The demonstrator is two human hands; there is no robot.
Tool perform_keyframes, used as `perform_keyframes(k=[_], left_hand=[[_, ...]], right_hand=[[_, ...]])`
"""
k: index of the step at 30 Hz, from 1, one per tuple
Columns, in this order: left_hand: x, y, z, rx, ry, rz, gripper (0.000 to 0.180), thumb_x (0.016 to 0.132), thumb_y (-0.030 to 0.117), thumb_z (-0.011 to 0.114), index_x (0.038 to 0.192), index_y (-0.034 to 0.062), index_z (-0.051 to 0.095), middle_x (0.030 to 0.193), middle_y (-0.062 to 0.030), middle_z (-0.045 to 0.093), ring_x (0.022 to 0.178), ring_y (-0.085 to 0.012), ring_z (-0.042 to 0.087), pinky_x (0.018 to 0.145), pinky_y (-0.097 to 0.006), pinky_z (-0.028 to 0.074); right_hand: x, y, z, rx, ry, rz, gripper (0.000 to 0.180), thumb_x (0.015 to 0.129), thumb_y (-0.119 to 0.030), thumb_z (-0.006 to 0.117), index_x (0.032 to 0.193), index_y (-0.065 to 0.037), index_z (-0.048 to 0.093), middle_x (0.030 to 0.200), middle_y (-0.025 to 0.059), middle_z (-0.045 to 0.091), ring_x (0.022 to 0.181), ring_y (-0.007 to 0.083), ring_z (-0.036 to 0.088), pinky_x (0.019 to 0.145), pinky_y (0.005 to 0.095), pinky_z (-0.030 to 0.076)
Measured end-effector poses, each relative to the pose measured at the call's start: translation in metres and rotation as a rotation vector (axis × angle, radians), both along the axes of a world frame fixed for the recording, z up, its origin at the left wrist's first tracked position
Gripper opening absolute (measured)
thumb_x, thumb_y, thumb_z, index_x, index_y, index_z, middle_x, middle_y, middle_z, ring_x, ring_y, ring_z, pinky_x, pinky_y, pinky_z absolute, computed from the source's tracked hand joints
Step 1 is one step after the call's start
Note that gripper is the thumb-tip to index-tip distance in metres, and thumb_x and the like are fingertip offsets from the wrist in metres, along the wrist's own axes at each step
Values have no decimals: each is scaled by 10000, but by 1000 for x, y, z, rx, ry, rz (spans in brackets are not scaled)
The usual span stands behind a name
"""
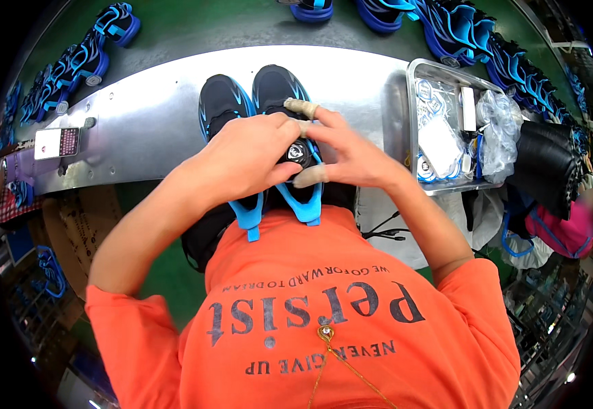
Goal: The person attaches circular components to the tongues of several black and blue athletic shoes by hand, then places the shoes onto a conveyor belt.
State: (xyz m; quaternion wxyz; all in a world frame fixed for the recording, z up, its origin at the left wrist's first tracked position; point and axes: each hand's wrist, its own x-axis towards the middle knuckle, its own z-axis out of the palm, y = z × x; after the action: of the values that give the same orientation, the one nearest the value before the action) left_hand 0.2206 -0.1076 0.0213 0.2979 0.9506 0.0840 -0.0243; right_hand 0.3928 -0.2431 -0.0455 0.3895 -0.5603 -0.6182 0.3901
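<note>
A pair of black and blue sneakers lies side by side, toes away from me, on the metal bench [153,102]. The left sneaker [221,102] is partly covered by my left hand [252,150], which bends across to the right sneaker [274,85]. Its thumb and curled fingers press at the round black dial [299,152] on that shoe's tongue. From the other side my right hand [354,153] grips the same sneaker, thumb below the dial and fingers above. Pale finger covers wrap several of its fingertips. Blue heel loops [308,211] point toward my body.
A metal tray [412,123] at the right holds round discs, white pieces and a clear plastic bag [499,133]. Rows of similar sneakers [446,34] stand on the green surface beyond. A phone-like device [58,143] sits at the left. Black cables [386,233] hang below the bench edge.
</note>
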Motion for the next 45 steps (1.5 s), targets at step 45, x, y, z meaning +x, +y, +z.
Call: perform_keyframes(k=[45], left_hand=[[-58, 100, 15, 232, -188, 484, 268, 811, 332, 775, 914, 88, 730, 850, -135, 590, 798, -346, 611, 709, -432, 484]], right_hand=[[26, 22, 47, -106, -135, -285, 248, 918, -187, 695, 1153, -116, 725, 953, 77, 652, 731, 154, 551, 725, 284, 487]])
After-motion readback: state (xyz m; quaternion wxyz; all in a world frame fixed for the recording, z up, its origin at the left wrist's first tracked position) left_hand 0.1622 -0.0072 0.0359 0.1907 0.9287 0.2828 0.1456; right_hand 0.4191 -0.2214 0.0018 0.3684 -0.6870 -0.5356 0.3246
